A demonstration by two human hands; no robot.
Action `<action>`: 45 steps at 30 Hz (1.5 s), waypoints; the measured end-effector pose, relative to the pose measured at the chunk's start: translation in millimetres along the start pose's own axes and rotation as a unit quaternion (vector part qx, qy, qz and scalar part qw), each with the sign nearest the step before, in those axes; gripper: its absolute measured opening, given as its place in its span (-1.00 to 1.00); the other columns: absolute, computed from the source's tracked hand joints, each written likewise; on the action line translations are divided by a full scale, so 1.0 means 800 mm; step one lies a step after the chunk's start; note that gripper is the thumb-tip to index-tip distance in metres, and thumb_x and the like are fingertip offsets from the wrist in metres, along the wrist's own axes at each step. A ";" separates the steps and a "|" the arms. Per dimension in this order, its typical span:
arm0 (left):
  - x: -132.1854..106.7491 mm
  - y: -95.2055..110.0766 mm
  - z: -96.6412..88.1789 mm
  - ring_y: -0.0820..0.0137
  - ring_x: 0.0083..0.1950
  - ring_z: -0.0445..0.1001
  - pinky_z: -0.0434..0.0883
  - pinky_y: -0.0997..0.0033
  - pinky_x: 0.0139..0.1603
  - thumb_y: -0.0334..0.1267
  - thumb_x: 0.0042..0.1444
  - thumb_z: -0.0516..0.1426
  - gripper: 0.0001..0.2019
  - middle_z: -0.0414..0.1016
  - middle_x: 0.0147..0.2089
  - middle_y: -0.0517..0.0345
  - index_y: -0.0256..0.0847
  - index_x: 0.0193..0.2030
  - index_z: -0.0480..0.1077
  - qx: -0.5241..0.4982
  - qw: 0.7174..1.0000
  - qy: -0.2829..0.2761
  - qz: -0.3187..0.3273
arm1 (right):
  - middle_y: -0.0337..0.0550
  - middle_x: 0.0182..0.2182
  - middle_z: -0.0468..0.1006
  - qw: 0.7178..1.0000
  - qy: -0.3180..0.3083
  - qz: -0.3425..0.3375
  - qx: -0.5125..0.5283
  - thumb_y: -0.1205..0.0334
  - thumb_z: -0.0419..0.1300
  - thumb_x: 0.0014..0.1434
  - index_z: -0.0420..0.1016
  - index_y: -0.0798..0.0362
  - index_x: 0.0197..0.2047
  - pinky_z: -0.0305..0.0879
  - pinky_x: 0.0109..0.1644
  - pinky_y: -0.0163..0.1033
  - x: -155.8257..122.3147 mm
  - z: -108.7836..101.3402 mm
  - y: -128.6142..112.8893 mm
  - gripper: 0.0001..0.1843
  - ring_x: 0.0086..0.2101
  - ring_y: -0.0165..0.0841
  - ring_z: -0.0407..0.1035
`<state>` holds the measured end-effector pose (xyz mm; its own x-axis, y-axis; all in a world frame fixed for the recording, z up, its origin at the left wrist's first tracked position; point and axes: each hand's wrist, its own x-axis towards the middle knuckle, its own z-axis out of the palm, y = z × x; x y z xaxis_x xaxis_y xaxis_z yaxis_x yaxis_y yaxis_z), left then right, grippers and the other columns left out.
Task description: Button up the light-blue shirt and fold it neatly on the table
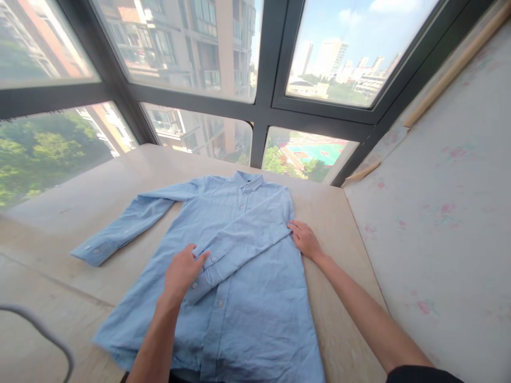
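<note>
A light blue long-sleeved button shirt point(255, 319) lies front up, its collar toward the windows. One sleeve point(247, 234) is folded diagonally across the chest, while the other sleeve point(131, 226) stretches out to the left. My left hand point(184, 270) is over the shirt front beside the folded sleeve's cuff, thumb and forefinger apart with nothing seen between them. At the shirt's right edge, my right hand point(305, 239) rests its extended fingertips on the fold near the top of the folded sleeve. Its thumb is hard to make out.
The shirt lies on a pale wooden surface point(331, 213) below dark-framed windows point(263, 109). A wall with floral paper point(435, 229) stands close on the right. A grey cable point(48, 332) curves in at the lower left.
</note>
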<state>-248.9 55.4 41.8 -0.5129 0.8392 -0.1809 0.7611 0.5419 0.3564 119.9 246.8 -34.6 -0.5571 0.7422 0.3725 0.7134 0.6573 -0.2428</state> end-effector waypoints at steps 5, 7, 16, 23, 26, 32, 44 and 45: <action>-0.002 0.007 -0.029 0.32 -0.41 0.40 0.23 0.44 -0.42 0.18 -0.01 0.10 -0.56 0.38 -0.54 0.17 -0.21 -0.50 0.39 -0.196 0.978 -0.064 0.029 | 0.05 0.12 0.48 1.000 -0.001 -0.005 0.003 0.39 -0.06 0.24 0.50 0.12 0.10 0.22 0.26 0.02 0.000 0.002 0.004 -0.55 0.16 -0.18 0.28; -0.009 0.012 -0.044 0.39 -0.51 0.32 0.21 0.46 -0.48 0.24 -0.06 0.12 -0.52 0.31 -0.60 0.23 -0.21 -0.51 0.35 -0.346 0.930 -0.127 0.005 | 0.06 0.11 0.49 1.000 0.002 -0.007 0.007 0.38 -0.06 0.24 0.50 0.11 0.10 0.23 0.26 0.02 0.001 0.003 0.006 -0.55 0.15 -0.18 0.30; -0.017 -0.021 -0.024 0.34 -0.47 0.40 0.25 0.45 -0.47 0.15 -0.05 0.16 -0.60 0.39 -0.55 0.22 -0.21 -0.37 0.45 -0.273 0.947 -0.155 -0.067 | 0.10 0.06 0.52 0.998 0.049 0.007 0.032 0.34 -0.02 0.20 0.40 0.10 0.18 0.31 0.20 0.08 -0.001 0.008 0.012 -0.51 0.08 -0.14 0.37; -0.028 -0.012 -0.005 0.08 0.01 0.49 0.37 0.21 -0.05 0.09 0.23 -0.07 -0.46 0.53 -0.02 -0.16 -0.28 0.11 0.38 -0.027 0.999 -0.040 -0.009 | 0.01 -0.04 0.60 0.996 0.040 0.069 0.025 0.44 -0.05 0.11 0.51 0.06 0.06 0.35 0.14 0.00 0.014 0.001 0.014 -0.50 -0.01 -0.19 0.46; -0.036 -0.006 -0.003 0.04 0.07 0.47 0.38 0.15 0.01 0.06 0.26 -0.09 -0.42 0.49 0.05 -0.25 -0.37 0.19 0.31 0.023 1.000 0.014 0.008 | 0.04 0.01 0.57 0.995 0.034 0.094 0.007 0.40 -0.11 0.19 0.44 0.08 0.15 0.32 0.17 -0.02 0.056 -0.008 0.022 -0.47 0.02 -0.19 0.44; -0.045 0.043 0.043 0.01 0.33 0.27 0.31 0.02 0.22 -0.03 0.30 -0.04 -0.49 0.36 0.26 -0.28 -0.34 0.24 0.30 0.057 0.963 0.168 0.200 | 0.17 0.36 0.14 0.989 -0.051 0.139 -0.026 0.14 -0.08 0.31 0.12 0.23 0.37 0.00 0.38 0.01 0.173 0.004 0.027 -0.38 0.34 -0.12 0.00; -0.041 0.087 0.139 0.08 0.44 0.12 0.13 -0.11 0.38 0.13 0.31 -0.10 -0.35 0.12 0.43 -0.11 -0.22 0.40 0.14 0.092 0.897 0.132 0.412 | 0.22 0.44 -0.18 0.958 -0.174 0.219 -0.057 -0.19 -0.23 0.36 -0.15 0.25 0.45 -0.21 0.40 0.10 0.206 0.054 0.038 -0.18 0.40 -0.04 -0.23; -0.042 0.085 0.140 0.09 0.44 0.10 0.12 -0.11 0.38 0.13 0.31 -0.10 -0.34 0.10 0.43 -0.11 -0.22 0.41 0.12 0.090 0.896 0.133 0.414 | 0.20 0.44 -0.18 0.958 -0.175 0.218 -0.059 -0.19 -0.24 0.37 -0.16 0.22 0.46 -0.22 0.40 0.10 0.206 0.054 0.041 -0.19 0.40 -0.07 -0.23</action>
<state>-135.4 69.4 -30.8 0.1988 0.9292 0.3114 0.9639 -0.2429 0.1093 33.3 396.1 -19.9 -0.2896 0.9546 -0.0692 0.9421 0.2715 -0.1967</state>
